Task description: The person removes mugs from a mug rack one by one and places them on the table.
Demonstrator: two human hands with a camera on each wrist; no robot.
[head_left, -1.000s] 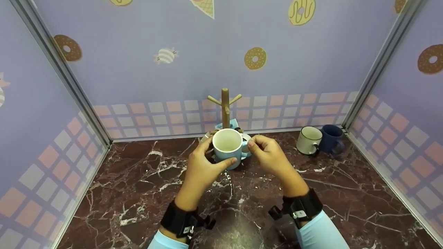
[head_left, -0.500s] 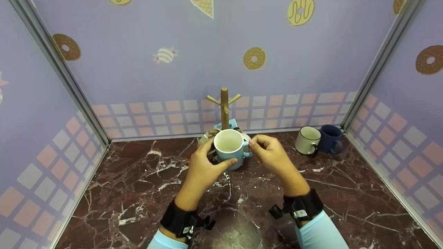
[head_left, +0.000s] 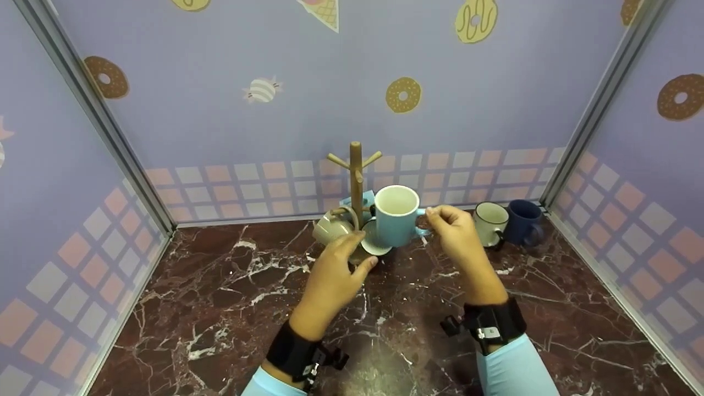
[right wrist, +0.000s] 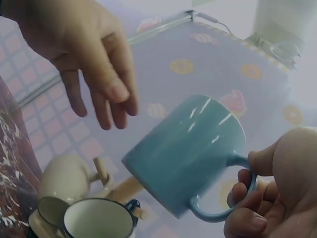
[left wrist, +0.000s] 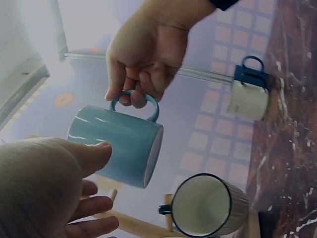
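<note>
1 glossy light-blue mug [head_left: 397, 223] moved right, right hand [head_left: 456, 234] pinching handle [right wrist: 214, 217]; left hand [head_left: 333, 269] empty, fingers loose; 2 dark-rimmed cream mugs [head_left: 488, 226].

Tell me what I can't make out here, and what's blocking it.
Head view: the light blue thing partly covered by the rack; too little shows to tell what it is.
Head view: part of the blue mug at its handle, covered by the right hand.
Left wrist view: part of the navy mug, behind the pale mug.
Left wrist view: the left hand, cut off by the left edge.
</note>
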